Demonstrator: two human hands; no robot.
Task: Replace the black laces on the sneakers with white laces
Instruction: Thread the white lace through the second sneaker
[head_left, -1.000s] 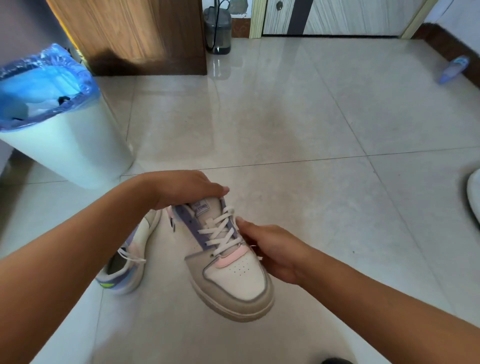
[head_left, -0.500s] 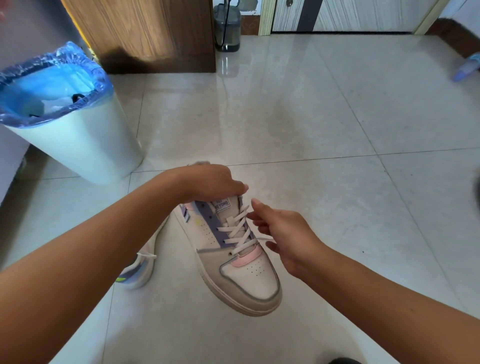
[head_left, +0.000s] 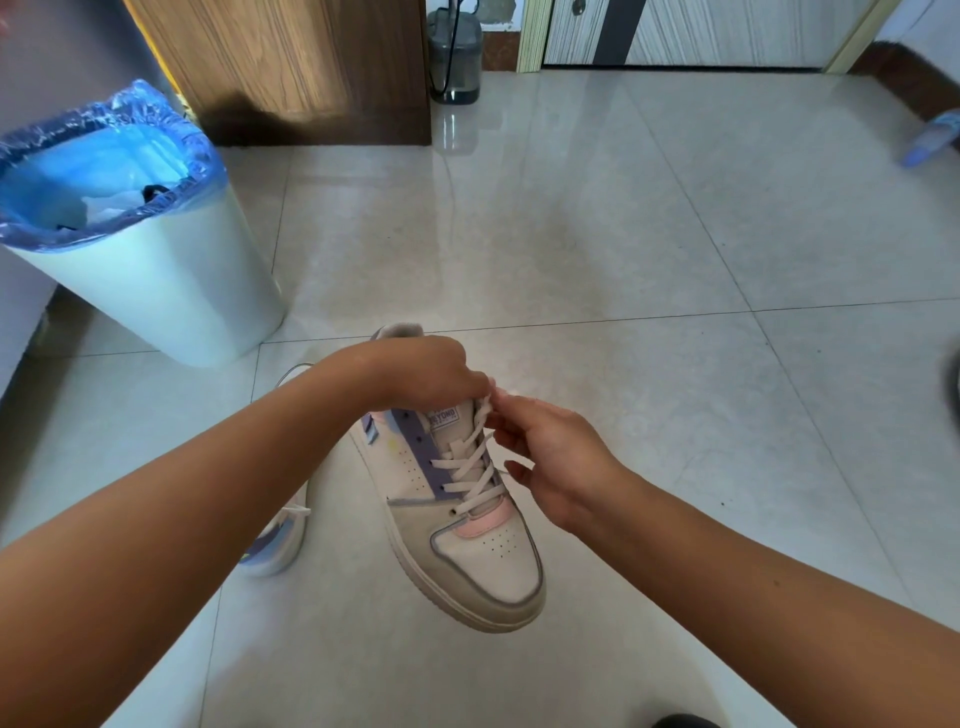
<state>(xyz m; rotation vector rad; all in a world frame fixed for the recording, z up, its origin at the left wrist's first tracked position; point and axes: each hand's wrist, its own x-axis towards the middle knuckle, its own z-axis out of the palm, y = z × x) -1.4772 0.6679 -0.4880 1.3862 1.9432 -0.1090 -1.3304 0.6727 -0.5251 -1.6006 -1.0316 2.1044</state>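
— Where is the sneaker (head_left: 457, 514) being worked on?

— It sits on the tiled floor (head_left: 597, 260), toe pointing toward the person, tilted a little. White laces (head_left: 470, 467) cross its eyelets in several rows.

— And what is the left hand (head_left: 415, 371) doing?

— It is curled over the top of the tongue, its grip closed at the upper end of the laces. The fingertips are hidden under the hand, so exactly how it pinches the lace cannot be told.

— The right hand (head_left: 550, 457)?

— Just right of the left grip, its thumb and forefinger pinch the lace end at the top eyelets, touching the left hand's fingertips. Its other fingers hang loosely curled beside the lacing.

— What lies below that grip?

— The laced rows, then a pink tab and the cream toe cap with its grey trim.

— Is the second sneaker (head_left: 280, 535) in view?

— Yes, to the left of the grip and partly behind the left forearm; a bit of white lace shows on it.

— Anything else nearby?

— A white bin (head_left: 171, 291) with a blue liner stands farther left and beyond the grip. A wooden door (head_left: 291, 67) is well beyond it, with a grey canister (head_left: 454, 52) at its right edge.
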